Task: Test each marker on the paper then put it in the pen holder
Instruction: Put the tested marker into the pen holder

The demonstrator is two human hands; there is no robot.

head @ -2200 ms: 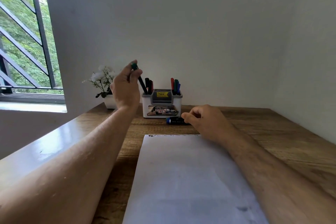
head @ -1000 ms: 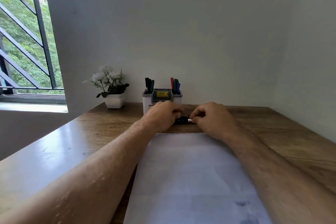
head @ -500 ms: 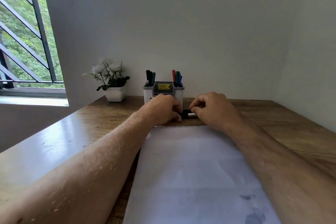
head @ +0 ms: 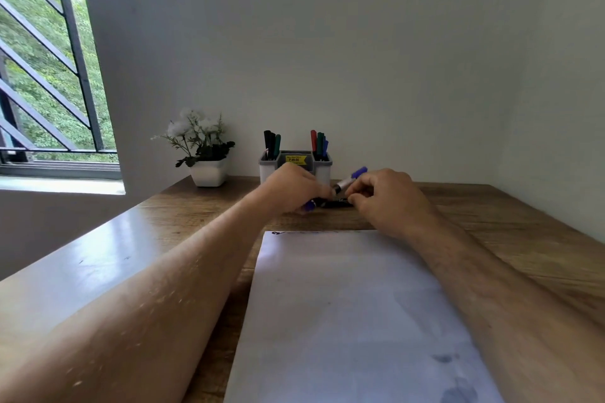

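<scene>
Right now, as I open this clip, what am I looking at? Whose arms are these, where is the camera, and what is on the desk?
No machine: a head-worn camera looks down at a person's bare arms. On the wooden desk lies white paper. At the wall stand a pen holder with markers and a small potted plant. The right hand holds a blue marker, tilted up. The left hand pinches something blue, likely its cap. A dark marker lies between the hands.

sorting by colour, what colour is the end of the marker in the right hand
Blue. The marker in the right hand has a blue end, seen in the head view.
</scene>
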